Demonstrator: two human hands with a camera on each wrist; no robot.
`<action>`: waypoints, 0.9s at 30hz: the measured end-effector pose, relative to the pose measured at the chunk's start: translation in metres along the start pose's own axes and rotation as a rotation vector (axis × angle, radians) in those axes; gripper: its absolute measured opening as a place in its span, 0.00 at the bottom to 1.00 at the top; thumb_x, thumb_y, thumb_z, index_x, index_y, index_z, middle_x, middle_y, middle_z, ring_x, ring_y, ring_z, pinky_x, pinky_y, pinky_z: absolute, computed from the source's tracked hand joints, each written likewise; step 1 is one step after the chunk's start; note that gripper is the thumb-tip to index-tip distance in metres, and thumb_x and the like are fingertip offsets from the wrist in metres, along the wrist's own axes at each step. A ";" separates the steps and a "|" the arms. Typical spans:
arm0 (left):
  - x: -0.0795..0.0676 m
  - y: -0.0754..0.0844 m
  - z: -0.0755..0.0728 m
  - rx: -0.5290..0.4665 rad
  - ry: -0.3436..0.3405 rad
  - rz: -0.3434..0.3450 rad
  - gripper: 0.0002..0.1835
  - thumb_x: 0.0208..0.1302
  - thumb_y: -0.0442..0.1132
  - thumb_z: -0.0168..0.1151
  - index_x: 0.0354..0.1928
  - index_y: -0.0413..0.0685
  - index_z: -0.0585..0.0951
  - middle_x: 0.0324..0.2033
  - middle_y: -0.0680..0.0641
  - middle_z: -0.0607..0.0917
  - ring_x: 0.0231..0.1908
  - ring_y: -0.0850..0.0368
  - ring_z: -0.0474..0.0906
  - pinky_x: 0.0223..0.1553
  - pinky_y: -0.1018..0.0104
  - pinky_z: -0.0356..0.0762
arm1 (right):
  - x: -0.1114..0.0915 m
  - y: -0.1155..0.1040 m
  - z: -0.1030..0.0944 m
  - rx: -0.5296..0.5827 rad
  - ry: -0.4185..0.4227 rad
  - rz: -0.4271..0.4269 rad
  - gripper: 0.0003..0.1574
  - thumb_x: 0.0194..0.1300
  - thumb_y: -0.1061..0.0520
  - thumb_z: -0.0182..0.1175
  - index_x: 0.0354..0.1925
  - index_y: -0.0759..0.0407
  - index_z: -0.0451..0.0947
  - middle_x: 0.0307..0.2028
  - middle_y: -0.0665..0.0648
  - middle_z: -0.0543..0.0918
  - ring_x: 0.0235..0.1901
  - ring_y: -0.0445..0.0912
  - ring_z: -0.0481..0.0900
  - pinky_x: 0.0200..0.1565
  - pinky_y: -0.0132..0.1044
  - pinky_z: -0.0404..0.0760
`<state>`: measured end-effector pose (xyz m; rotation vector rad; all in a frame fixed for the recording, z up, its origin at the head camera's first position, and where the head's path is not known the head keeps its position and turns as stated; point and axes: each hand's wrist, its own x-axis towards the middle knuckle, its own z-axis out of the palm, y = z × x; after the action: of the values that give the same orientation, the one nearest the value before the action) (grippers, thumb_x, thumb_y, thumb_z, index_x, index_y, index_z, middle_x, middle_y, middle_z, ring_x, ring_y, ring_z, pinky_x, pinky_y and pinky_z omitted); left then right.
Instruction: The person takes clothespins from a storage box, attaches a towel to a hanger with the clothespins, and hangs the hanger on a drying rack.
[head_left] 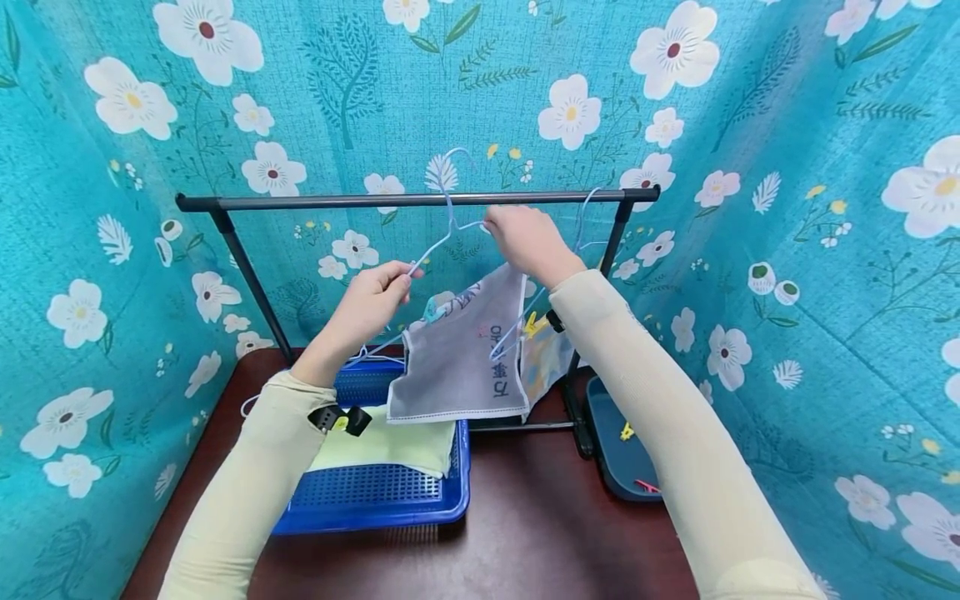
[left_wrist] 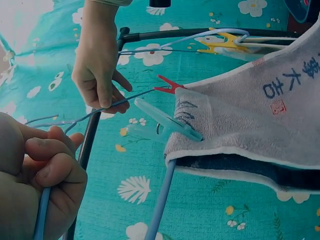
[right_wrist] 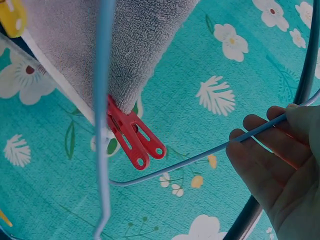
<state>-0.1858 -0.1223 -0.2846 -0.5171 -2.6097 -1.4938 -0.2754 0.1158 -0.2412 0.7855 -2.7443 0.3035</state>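
Observation:
My left hand (head_left: 367, 300) grips one sloping arm of a light-blue wire hanger (head_left: 431, 250). My right hand (head_left: 528, 237) pinches the other arm between thumb and fingers. The hanger's hook rises above the black rail (head_left: 337, 201). A grey towel (head_left: 465, 367) with white edging and dark characters hangs from the hanger's lower wire. At its left corner sits a large teal clothespin (left_wrist: 162, 122). A red clothespin (right_wrist: 132, 135) clips the other corner, below my right hand.
Another hanger (head_left: 582, 218) hangs at the rail's right end, with a yellow clothespin (head_left: 534, 323) and patterned cloth (head_left: 551, 358). A blue basket (head_left: 375, 521) holds a pale yellow cloth (head_left: 390, 442); hangers lie behind. At right, a dark tray (head_left: 615, 425) contains clothespins.

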 end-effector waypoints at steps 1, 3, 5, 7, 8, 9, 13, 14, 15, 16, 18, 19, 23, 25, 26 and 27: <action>0.001 -0.001 0.002 -0.004 -0.001 -0.002 0.16 0.76 0.41 0.42 0.54 0.44 0.77 0.28 0.46 0.74 0.17 0.56 0.57 0.18 0.65 0.57 | -0.001 0.001 0.000 0.005 -0.008 0.004 0.16 0.76 0.53 0.43 0.46 0.58 0.76 0.33 0.55 0.79 0.27 0.49 0.72 0.34 0.43 0.72; 0.003 -0.002 0.005 -0.008 -0.002 -0.003 0.16 0.75 0.41 0.42 0.53 0.44 0.77 0.28 0.46 0.74 0.17 0.56 0.58 0.18 0.66 0.58 | -0.002 0.003 0.001 0.005 -0.022 0.016 0.16 0.76 0.53 0.43 0.47 0.59 0.76 0.33 0.55 0.79 0.27 0.49 0.72 0.34 0.43 0.72; 0.004 -0.003 0.009 -0.027 -0.004 -0.009 0.16 0.75 0.41 0.43 0.53 0.45 0.77 0.28 0.46 0.74 0.17 0.57 0.59 0.17 0.66 0.59 | -0.003 0.005 0.003 -0.003 -0.033 0.026 0.16 0.76 0.53 0.43 0.47 0.59 0.75 0.33 0.55 0.79 0.27 0.49 0.73 0.34 0.43 0.73; 0.005 -0.004 0.013 -0.050 -0.005 -0.017 0.16 0.75 0.42 0.43 0.53 0.45 0.77 0.28 0.46 0.74 0.15 0.58 0.58 0.16 0.66 0.58 | -0.004 0.008 0.006 -0.013 -0.048 0.036 0.16 0.76 0.53 0.43 0.48 0.58 0.74 0.33 0.56 0.79 0.28 0.49 0.73 0.34 0.43 0.73; 0.006 -0.004 0.015 -0.056 -0.002 -0.018 0.16 0.75 0.42 0.43 0.53 0.45 0.78 0.28 0.46 0.74 0.15 0.58 0.57 0.16 0.66 0.58 | -0.004 0.010 0.007 -0.023 -0.053 0.038 0.15 0.76 0.53 0.43 0.48 0.58 0.74 0.33 0.56 0.79 0.28 0.49 0.73 0.34 0.43 0.73; 0.006 -0.005 0.017 -0.061 0.004 -0.021 0.15 0.75 0.42 0.44 0.53 0.45 0.78 0.28 0.46 0.74 0.15 0.58 0.57 0.16 0.66 0.58 | -0.004 0.012 0.009 -0.033 -0.058 0.039 0.15 0.76 0.53 0.43 0.48 0.58 0.74 0.33 0.56 0.79 0.28 0.49 0.73 0.34 0.43 0.73; 0.009 -0.007 0.025 -0.072 0.030 -0.032 0.15 0.75 0.42 0.44 0.51 0.46 0.79 0.27 0.46 0.74 0.18 0.56 0.58 0.19 0.66 0.58 | -0.002 0.017 0.013 -0.062 -0.082 0.039 0.16 0.76 0.53 0.42 0.47 0.59 0.74 0.33 0.57 0.79 0.30 0.50 0.74 0.35 0.45 0.74; 0.011 -0.008 0.027 -0.083 0.038 -0.040 0.15 0.75 0.41 0.45 0.51 0.46 0.79 0.28 0.45 0.75 0.19 0.55 0.59 0.19 0.66 0.58 | -0.002 0.018 0.013 -0.070 -0.088 0.040 0.16 0.76 0.53 0.42 0.47 0.60 0.74 0.33 0.57 0.79 0.31 0.50 0.74 0.36 0.45 0.74; 0.012 -0.009 0.029 -0.088 0.044 -0.047 0.15 0.75 0.42 0.45 0.50 0.46 0.79 0.28 0.45 0.75 0.20 0.55 0.59 0.20 0.66 0.58 | -0.001 0.019 0.013 -0.075 -0.093 0.043 0.16 0.76 0.53 0.42 0.47 0.60 0.74 0.34 0.57 0.79 0.31 0.50 0.74 0.36 0.46 0.74; 0.013 -0.010 0.031 -0.095 0.049 -0.054 0.15 0.75 0.42 0.45 0.50 0.46 0.79 0.28 0.44 0.75 0.20 0.55 0.59 0.20 0.66 0.58 | -0.001 0.020 0.013 -0.079 -0.096 0.045 0.16 0.76 0.54 0.42 0.46 0.60 0.74 0.34 0.58 0.79 0.31 0.50 0.74 0.37 0.46 0.74; 0.016 -0.010 0.034 -0.102 0.054 -0.063 0.15 0.75 0.42 0.45 0.50 0.46 0.79 0.29 0.44 0.75 0.20 0.55 0.59 0.20 0.66 0.58 | 0.000 0.022 0.013 -0.087 -0.099 0.054 0.16 0.76 0.54 0.42 0.46 0.61 0.74 0.33 0.57 0.78 0.31 0.50 0.74 0.37 0.46 0.75; 0.018 -0.011 0.036 -0.111 0.057 -0.067 0.15 0.75 0.42 0.45 0.50 0.47 0.80 0.29 0.44 0.76 0.19 0.56 0.59 0.19 0.66 0.58 | 0.000 0.023 0.013 -0.089 -0.104 0.058 0.16 0.76 0.54 0.42 0.45 0.61 0.74 0.33 0.57 0.78 0.31 0.51 0.74 0.37 0.46 0.74; 0.023 -0.010 0.042 -0.117 0.067 -0.065 0.14 0.75 0.41 0.45 0.49 0.46 0.80 0.29 0.44 0.76 0.18 0.56 0.57 0.18 0.66 0.57 | 0.002 0.028 0.013 -0.106 -0.119 0.072 0.17 0.76 0.54 0.41 0.45 0.61 0.75 0.32 0.57 0.78 0.30 0.51 0.74 0.37 0.45 0.75; 0.025 -0.010 0.045 -0.128 0.070 -0.067 0.14 0.75 0.41 0.45 0.49 0.46 0.80 0.28 0.44 0.76 0.17 0.57 0.57 0.18 0.67 0.56 | 0.002 0.030 0.012 -0.114 -0.129 0.077 0.18 0.76 0.54 0.41 0.46 0.62 0.75 0.34 0.58 0.78 0.31 0.51 0.75 0.38 0.46 0.75; 0.026 -0.010 0.047 -0.132 0.070 -0.066 0.14 0.75 0.41 0.45 0.49 0.46 0.80 0.29 0.43 0.76 0.17 0.57 0.56 0.17 0.67 0.55 | 0.002 0.031 0.012 -0.119 -0.134 0.080 0.18 0.76 0.54 0.40 0.46 0.62 0.75 0.34 0.58 0.79 0.32 0.51 0.75 0.38 0.46 0.76; 0.027 -0.010 0.049 -0.139 0.068 -0.066 0.14 0.75 0.41 0.45 0.49 0.45 0.80 0.29 0.43 0.76 0.17 0.57 0.57 0.17 0.67 0.55 | 0.002 0.032 0.012 -0.122 -0.141 0.083 0.18 0.76 0.54 0.40 0.47 0.62 0.75 0.35 0.58 0.79 0.32 0.51 0.76 0.39 0.47 0.76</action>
<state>-0.2095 -0.0789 -0.3111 -0.3882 -2.5077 -1.6907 -0.2968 0.1379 -0.2553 0.6875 -2.9001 0.0985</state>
